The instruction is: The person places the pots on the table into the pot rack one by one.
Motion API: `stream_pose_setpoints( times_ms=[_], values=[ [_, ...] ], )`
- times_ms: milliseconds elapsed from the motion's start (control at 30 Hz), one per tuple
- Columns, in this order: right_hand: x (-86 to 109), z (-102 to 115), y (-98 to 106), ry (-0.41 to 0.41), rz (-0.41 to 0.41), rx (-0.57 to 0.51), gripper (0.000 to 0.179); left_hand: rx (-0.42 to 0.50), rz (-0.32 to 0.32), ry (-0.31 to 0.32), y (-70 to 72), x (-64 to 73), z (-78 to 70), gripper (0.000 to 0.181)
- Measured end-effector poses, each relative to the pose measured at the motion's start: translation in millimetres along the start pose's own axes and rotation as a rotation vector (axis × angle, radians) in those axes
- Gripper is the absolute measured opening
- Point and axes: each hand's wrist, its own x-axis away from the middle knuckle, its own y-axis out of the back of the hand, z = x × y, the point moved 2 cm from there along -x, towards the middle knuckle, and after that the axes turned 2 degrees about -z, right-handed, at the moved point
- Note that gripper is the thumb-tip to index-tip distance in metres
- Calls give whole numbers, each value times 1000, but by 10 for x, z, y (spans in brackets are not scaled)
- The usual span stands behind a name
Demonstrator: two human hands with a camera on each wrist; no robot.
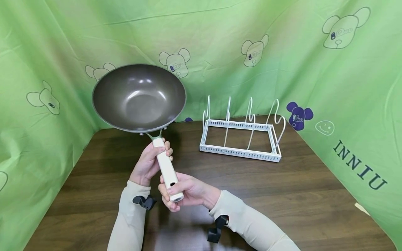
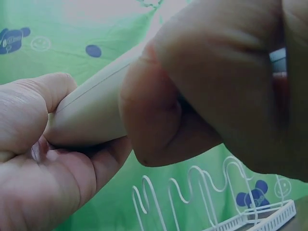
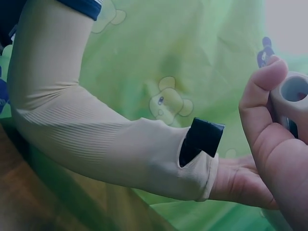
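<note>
A deep dark-grey wok (image 1: 142, 101) with a cream handle is held up above the table, its inside tilted toward me. My left hand (image 1: 150, 161) grips the handle close to the pan, thumb across the top. Lower down, my right hand (image 1: 188, 191) holds the handle's end, with the thumb on top near the hanging hole. The left wrist view shows the cream handle (image 2: 91, 110) passing through both hands. In the right wrist view the round hollow handle end (image 3: 294, 89) pokes out of the right hand (image 3: 272, 130).
A white wire pan rack (image 1: 240, 153) with several upright loops stands at the table's back right. The brown wooden table (image 1: 251, 195) is enclosed by a green cloth (image 1: 213, 42) printed with bear heads. Black straps sit on both sleeved wrists.
</note>
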Motion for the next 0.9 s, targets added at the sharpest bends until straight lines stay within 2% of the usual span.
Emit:
stream_pose_setpoints(
  times_ms=[233,367,567,667,800,900],
  values=[
    [29,43,38,3,54,14,24,-52,-32,-21,-72,-70,-26,21],
    [46,68,39,-7,68,24,27,-91,-25,-35,-110,-105,-38,21],
    [56,108,10,-29,55,38,41,-166,6,-72,-150,-126,-67,23],
    [60,137,-31,-34,5,23,42,-192,18,-81,-187,-119,-77,24],
    [76,166,-102,-27,-139,-30,20,-209,27,-73,-244,-122,-56,25],
    [90,168,-141,-8,-221,-32,20,-219,26,-69,-269,-135,-22,25]
  ],
)
